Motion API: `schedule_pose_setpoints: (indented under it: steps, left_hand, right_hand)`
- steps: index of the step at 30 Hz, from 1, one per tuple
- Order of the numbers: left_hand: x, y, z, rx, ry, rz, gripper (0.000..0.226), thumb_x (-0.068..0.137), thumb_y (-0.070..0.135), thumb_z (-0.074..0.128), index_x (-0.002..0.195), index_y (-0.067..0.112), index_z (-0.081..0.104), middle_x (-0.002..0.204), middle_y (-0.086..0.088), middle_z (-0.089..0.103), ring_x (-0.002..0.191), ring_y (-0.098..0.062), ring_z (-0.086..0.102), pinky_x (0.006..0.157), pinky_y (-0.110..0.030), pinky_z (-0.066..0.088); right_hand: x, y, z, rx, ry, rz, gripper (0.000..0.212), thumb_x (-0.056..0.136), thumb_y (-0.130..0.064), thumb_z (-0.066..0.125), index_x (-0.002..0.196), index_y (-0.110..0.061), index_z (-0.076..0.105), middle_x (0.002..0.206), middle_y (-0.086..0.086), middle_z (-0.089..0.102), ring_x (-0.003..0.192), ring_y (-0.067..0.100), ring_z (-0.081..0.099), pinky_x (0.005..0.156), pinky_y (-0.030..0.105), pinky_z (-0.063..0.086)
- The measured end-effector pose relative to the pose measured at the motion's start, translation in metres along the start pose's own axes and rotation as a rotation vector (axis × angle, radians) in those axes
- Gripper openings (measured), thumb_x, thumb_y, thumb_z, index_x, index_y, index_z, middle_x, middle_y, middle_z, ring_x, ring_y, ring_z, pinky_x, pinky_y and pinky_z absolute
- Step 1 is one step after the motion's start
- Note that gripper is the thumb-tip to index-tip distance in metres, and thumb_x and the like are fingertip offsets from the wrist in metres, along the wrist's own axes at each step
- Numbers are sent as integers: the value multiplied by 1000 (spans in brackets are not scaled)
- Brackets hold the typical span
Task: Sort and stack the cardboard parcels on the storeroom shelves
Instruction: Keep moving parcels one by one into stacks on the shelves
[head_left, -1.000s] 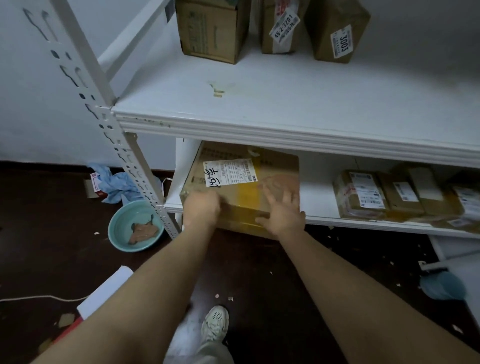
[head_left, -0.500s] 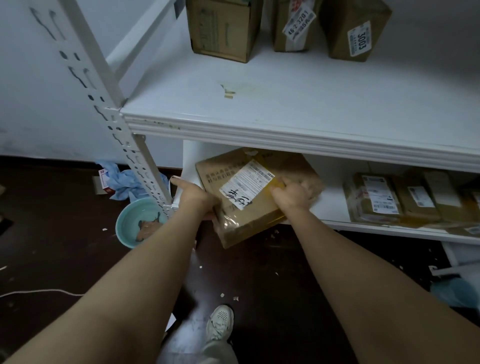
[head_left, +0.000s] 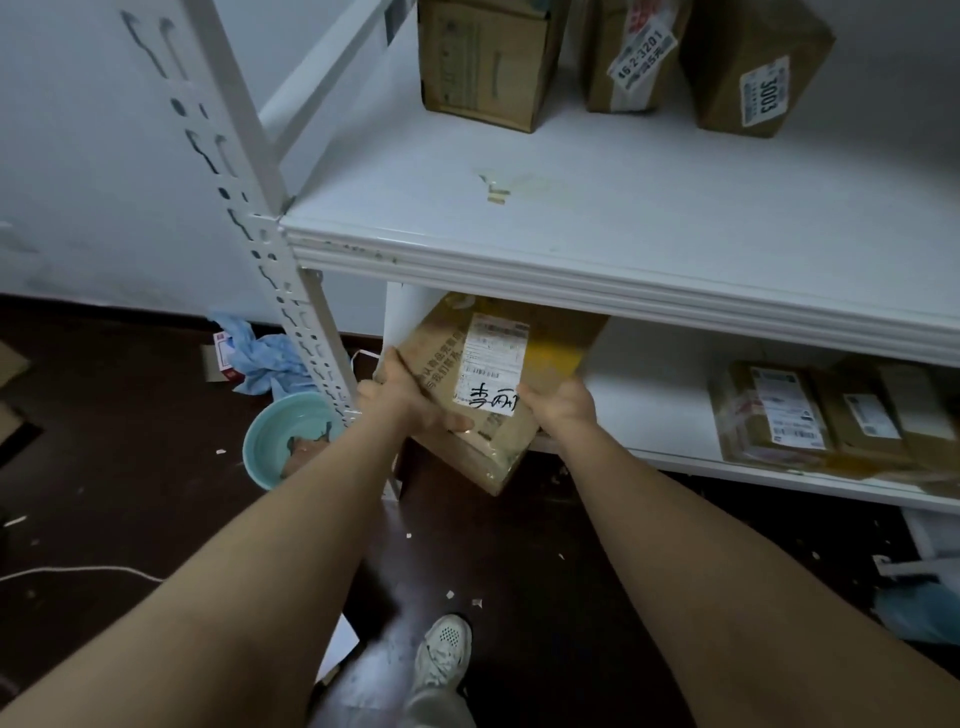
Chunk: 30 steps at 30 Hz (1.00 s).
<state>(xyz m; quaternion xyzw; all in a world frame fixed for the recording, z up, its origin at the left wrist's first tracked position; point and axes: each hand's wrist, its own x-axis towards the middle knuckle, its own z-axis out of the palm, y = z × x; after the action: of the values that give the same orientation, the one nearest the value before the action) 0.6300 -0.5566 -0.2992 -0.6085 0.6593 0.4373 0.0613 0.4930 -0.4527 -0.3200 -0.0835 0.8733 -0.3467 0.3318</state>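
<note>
Parcel (head_left: 491, 387) tilts half off the lower shelf (head_left: 649, 405), left grip (head_left: 410, 402) and right grip (head_left: 563, 408) each clasping 1 side; probably best to level it, support the overhanging corner and clear the upper shelf (head_left: 623, 288).

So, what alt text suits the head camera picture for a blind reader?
Left hand and right hand grip a tilted cardboard parcel at the lower shelf's left end. Three parcels stand on the upper shelf; a teal bowl sits on the floor.
</note>
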Motion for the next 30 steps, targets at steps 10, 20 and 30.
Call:
schedule_pose_setpoints:
  steps: [10,20,30]
  left_hand:
    - [16,-29,1,247,315,223,105,81,51,66,153,14,0,158,-13,-15,146,-30,-13,120,-41,1]
    - [-2,-21,-13,242,268,193,97,82,41,65,152,7,7,159,-13,5,147,-31,0,120,-40,6]
    - [-133,42,-11,131,235,362,52,87,28,60,130,1,49,131,-17,55,118,-32,53,93,-34,45]
  right_hand:
    - [-7,-19,35,-126,-188,-153,73,95,-38,55,154,-21,15,153,5,36,138,28,38,112,39,34]
    - [-25,-23,23,-162,-220,-166,67,91,-41,60,146,-14,32,142,7,47,127,27,48,103,36,42]
    - [-111,-29,-79,-77,-206,-373,25,90,-21,64,103,1,66,75,6,55,80,23,51,71,31,39]
